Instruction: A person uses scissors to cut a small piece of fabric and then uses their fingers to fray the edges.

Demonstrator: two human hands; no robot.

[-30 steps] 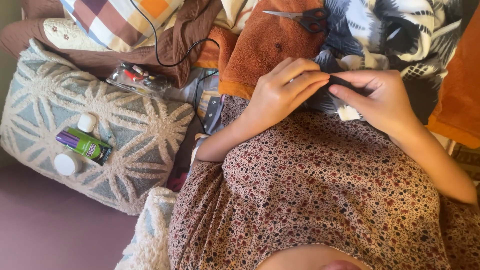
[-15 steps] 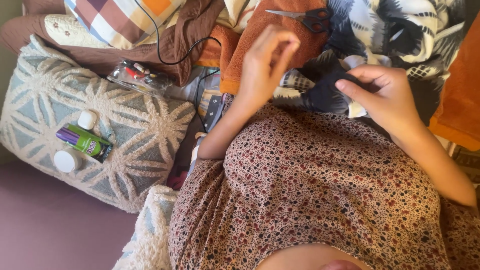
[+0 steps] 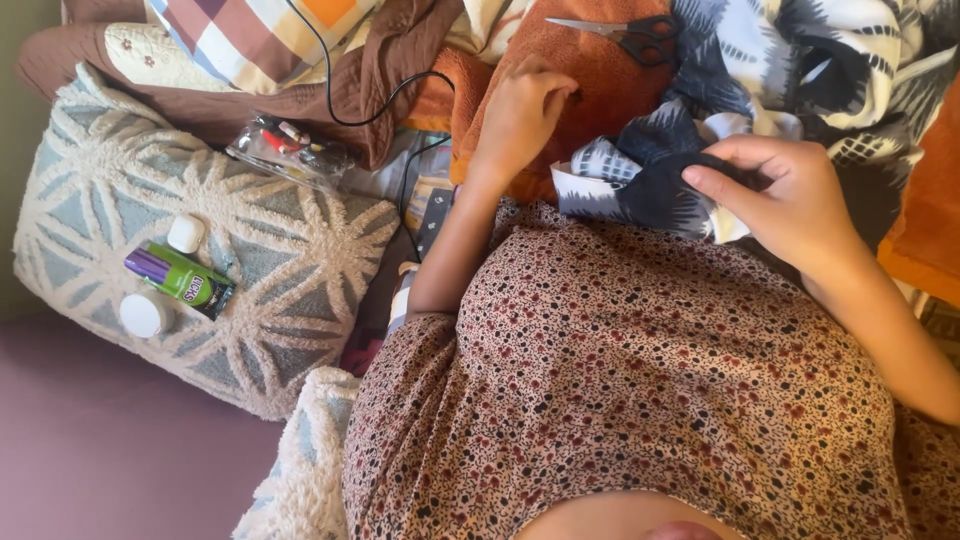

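Our right hand (image 3: 790, 205) is pinching the dark patterned fabric (image 3: 650, 185) over our lap. Our left hand (image 3: 520, 110) is resting curled, seemingly empty, on the orange towel (image 3: 600, 80). The scissors (image 3: 625, 35) are lying crosswise just beyond it, nearer the left hand.

In the right hand (image 3: 790, 205) is a cloth (image 3: 650, 185) of dark navy with white feathery marks, and under the left hand (image 3: 520, 110) lies a rust-orange towel (image 3: 600, 70) with black-handled scissors (image 3: 630, 32) just beyond. Below both hands spreads a beige dress (image 3: 640, 390) speckled in red and black. Well off past the left hand sits a grey-blue cushion (image 3: 290, 290) with cream tufted lines, bearing a green and purple tube (image 3: 180, 280); above it a checked pillow (image 3: 250, 35) in brown, cream and orange.
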